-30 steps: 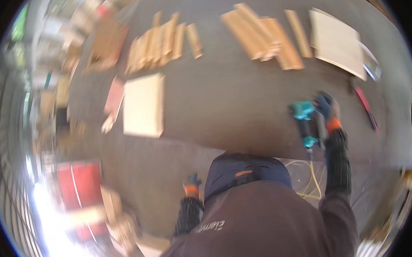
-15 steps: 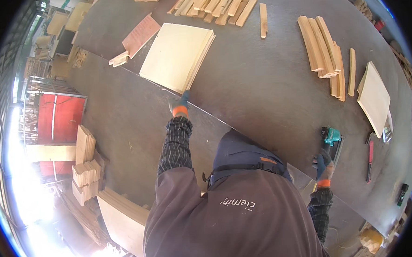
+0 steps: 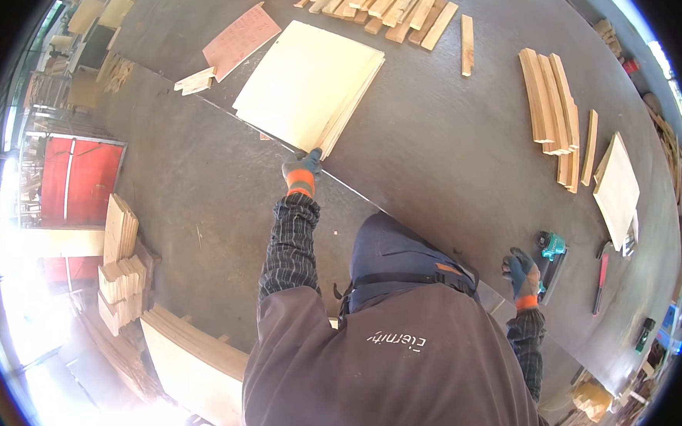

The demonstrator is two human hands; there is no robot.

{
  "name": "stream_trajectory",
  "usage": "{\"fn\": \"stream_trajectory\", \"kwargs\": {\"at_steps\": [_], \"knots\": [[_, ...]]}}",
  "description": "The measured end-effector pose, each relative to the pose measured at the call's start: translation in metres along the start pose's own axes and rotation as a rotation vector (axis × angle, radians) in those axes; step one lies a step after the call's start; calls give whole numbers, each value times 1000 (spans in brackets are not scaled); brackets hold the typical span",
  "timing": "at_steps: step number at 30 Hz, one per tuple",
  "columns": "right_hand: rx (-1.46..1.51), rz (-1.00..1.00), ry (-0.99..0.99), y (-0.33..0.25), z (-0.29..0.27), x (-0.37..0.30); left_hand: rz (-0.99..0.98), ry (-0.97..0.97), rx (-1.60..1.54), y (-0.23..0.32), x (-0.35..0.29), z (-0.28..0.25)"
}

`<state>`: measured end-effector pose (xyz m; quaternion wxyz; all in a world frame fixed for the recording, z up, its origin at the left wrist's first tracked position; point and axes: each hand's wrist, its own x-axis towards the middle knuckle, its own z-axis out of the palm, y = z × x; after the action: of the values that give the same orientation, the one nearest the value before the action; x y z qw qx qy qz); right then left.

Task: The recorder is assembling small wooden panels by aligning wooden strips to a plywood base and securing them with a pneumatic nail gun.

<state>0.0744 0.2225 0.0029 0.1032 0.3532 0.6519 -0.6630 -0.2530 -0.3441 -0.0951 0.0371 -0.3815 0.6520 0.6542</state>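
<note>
At the near left edge of the dark table [image 3: 446, 153], the left hand [image 3: 302, 170] has its gloved fingers at the near corner of a stack of pale boards [image 3: 307, 80]; whether it grips the stack or only presses against it, I cannot tell. The right hand [image 3: 521, 273], also gloved, is well apart from the left, near the table's edge on the right. Its fingers are loosely bent and parted, with nothing seen in them. Just beside it, to its right, lies a teal and black nail gun [image 3: 552, 247]; whether they touch is unclear.

Farther right is a red-handled tool [image 3: 600, 280], with another pale board [image 3: 618, 181] beyond it. Past the nail gun lies a bundle of wooden strips [image 3: 547, 102], a single strip [image 3: 589, 147] to its right. Beyond the stack, a row of wood sticks [image 3: 400, 8] spreads across the far side. A pink sheet [image 3: 241, 41] lies left of the stack.
</note>
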Motion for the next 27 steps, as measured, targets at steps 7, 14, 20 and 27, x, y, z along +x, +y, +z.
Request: {"fn": "stream_trajectory", "kwargs": {"at_steps": [7, 14, 20, 27], "knots": [[-16, -15, 16, -10, 16, 15, -149, -111, -58, 35, -10, -20], [-26, -58, 31, -18, 22, 14, -126, -329, -46, 48, -32, -48], [67, 41, -29, -54, 65, 10, -72, -922, -37, 17, -140, -15], [-164, -260, -414, -100, 174, 26, -219, -1067, 361, 11, -258, 81]]}}
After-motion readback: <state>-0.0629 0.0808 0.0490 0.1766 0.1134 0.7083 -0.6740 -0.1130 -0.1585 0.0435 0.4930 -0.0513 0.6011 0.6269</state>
